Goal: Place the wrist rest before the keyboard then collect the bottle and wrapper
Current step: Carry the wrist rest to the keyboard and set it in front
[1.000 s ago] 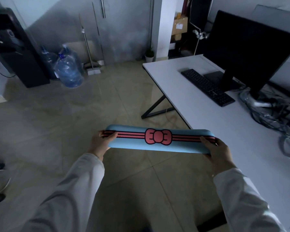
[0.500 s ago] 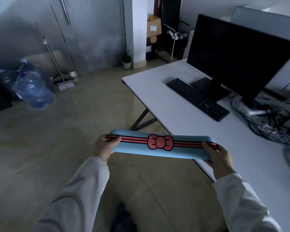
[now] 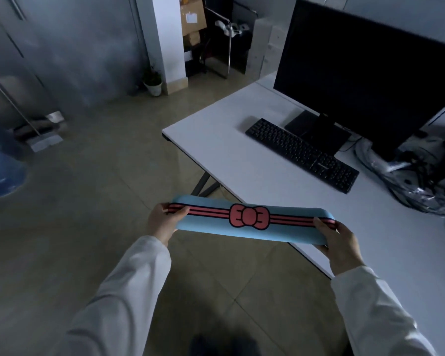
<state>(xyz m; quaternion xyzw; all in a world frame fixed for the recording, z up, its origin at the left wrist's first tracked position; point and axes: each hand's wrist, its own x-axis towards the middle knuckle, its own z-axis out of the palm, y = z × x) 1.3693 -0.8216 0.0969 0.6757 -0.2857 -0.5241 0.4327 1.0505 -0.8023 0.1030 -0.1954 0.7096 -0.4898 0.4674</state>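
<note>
A long blue wrist rest (image 3: 216,228) with red stripes and a red bow is held level in the air over the floor, at the near edge of the white desk (image 3: 242,160). My left hand (image 3: 162,222) grips its left end and my right hand (image 3: 341,244) grips its right end. A black keyboard (image 3: 302,154) lies at an angle on the desk, further back and to the right, in front of a dark monitor (image 3: 365,70). No bottle or wrapper can be made out.
A tangle of cables in clear plastic (image 3: 416,181) lies on the desk to the right of the keyboard. A large blue water jug (image 3: 0,173) stands on the floor at far left. A small potted plant (image 3: 153,82) sits by a pillar, with boxes behind it.
The view has swung right and closer to the desk, so keyboard and monitor sit nearer the middle. Both hands still hold the wrist rest the same way, now nearer the desk edge.
</note>
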